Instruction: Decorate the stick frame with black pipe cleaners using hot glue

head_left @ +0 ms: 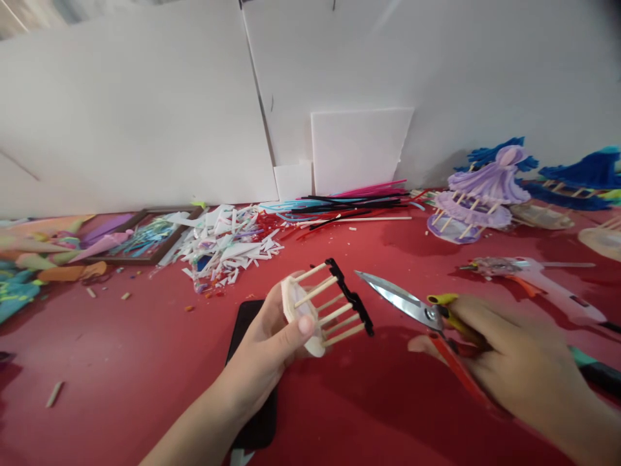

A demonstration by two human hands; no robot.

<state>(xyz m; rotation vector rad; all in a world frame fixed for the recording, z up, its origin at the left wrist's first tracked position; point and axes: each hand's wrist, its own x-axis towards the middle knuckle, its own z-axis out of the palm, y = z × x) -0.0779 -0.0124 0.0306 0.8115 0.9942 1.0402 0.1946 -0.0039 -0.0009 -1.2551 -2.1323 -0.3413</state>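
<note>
My left hand (272,336) grips a small model by its pale flat base (305,317), thumb on the near face. Several wooden sticks stick out of the base to the right, and a black fuzzy strip (350,299) joins some of their far ends. In my right hand (504,356) is a pair of scissors (405,299) with red and yellow handles. Their blades look closed, and the tip points up and left, a short way right of the black strip without touching it.
A black phone (262,421) lies under my left hand. White scraps (228,243), pipe cleaners (349,204) and a brown frame (160,255) lie at the back. On the right are a purple model (485,194), blue models (582,178) and a glue gun (548,285).
</note>
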